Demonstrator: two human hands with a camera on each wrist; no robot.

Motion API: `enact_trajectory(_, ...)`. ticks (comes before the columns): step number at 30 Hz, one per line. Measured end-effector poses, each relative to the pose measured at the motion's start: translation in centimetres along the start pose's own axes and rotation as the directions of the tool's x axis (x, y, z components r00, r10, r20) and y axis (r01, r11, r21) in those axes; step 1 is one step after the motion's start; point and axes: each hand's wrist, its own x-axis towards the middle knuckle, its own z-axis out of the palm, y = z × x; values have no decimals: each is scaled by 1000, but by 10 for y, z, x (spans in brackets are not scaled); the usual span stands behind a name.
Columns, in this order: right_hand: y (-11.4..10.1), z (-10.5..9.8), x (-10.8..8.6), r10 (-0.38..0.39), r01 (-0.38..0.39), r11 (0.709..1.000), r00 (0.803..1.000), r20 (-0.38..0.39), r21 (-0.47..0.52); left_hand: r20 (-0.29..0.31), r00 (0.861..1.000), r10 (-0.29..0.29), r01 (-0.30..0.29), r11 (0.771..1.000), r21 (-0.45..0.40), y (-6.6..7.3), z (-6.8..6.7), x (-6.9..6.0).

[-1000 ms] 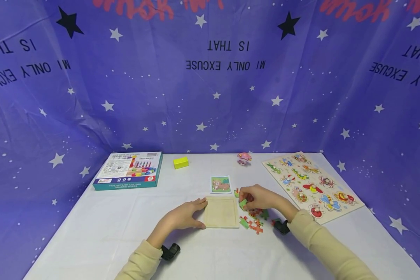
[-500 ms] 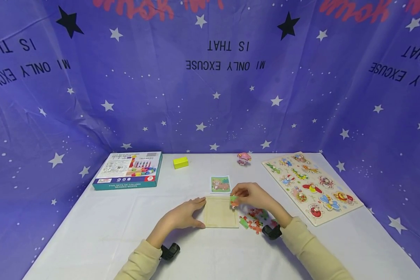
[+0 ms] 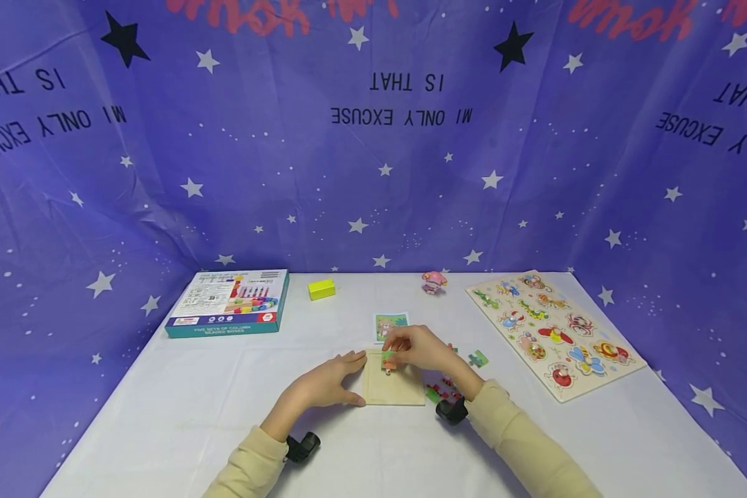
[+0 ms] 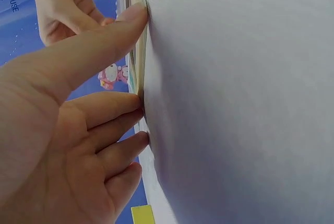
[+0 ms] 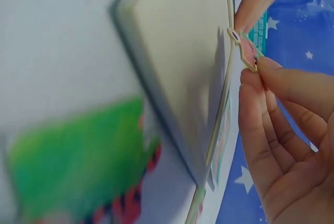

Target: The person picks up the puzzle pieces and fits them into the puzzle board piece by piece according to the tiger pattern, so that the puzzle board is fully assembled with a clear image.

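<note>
A shallow wooden puzzle tray (image 3: pixel 398 395) lies at the middle of the table. My left hand (image 3: pixel 326 382) rests at its left side; in the left wrist view the thumb and fingertips touch the tray's edge, fingers fairly straight. Over the tray's far half, my right hand (image 3: pixel 420 348) pinches a green and red jigsaw piece (image 3: pixel 388 360) between thumb and fingers. The right wrist view shows this piece (image 5: pixel 249 52) held above the tray's surface. A small picture card (image 3: pixel 389 323) lies just behind the tray, partly hidden by the right hand.
Loose jigsaw pieces (image 3: pixel 442 391) lie right of the tray, partly under the right wrist; a green one (image 3: pixel 478 358) sits farther right. An insect peg board (image 3: pixel 557 335) lies at right. Farther back are a boxed toy (image 3: pixel 227 304), a yellow block (image 3: pixel 321 289) and a pink figurine (image 3: pixel 434 282).
My right hand has picked a jigsaw piece from the pile right of the tray and carried it left, over the tray. The left hand has stayed at the tray's left side.
</note>
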Motion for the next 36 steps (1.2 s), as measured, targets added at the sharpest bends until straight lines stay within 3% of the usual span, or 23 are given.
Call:
enact_trajectory(11,-8,17,18,40,-40,998,999,3,-44,-8,1000,27,-27,1000,-11,-1,0,-1)
enact_trajectory(17,-11,21,18,80,-80,997,997,3,3,-9,1000,24,-24,1000,-9,-1,1,0)
enact_trajectory(21,-11,24,17,101,-101,995,995,-17,-16,-12,1000,23,-23,1000,-7,-1,1,-1)
enact_trajectory(36,-14,19,11,54,-50,992,998,39,-116,-12,1000,13,-13,1000,0,-2,1,0)
